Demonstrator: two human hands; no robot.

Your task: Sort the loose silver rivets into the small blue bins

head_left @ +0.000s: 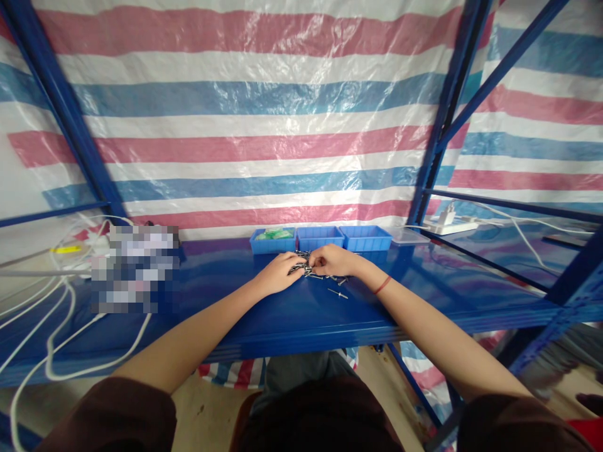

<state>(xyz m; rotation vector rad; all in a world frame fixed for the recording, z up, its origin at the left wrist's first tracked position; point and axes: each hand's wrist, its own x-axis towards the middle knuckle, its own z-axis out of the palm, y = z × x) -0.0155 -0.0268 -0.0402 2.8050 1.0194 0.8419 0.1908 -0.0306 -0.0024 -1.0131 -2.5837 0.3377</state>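
A heap of small metal pins that look like blind rivets [307, 271] lies on the blue table between my hands. My left hand [281, 271] rests at the heap's left edge, thumb and fingers apart around some of the pins. Over the right side of the heap, my right hand [332, 260] has its fingertips pinched together; what is in them is too small to make out. Closer to the table's front edge, a single rivet [338, 293] lies apart from the heap.
Behind my hands stand three blue bins: the left bin [273, 243] holds green-and-white packets, beside a middle bin [320, 237] and a right bin [366, 238]. White cables [70, 314] trail at left. A power strip [450, 225] sits at right, past blue frame posts.
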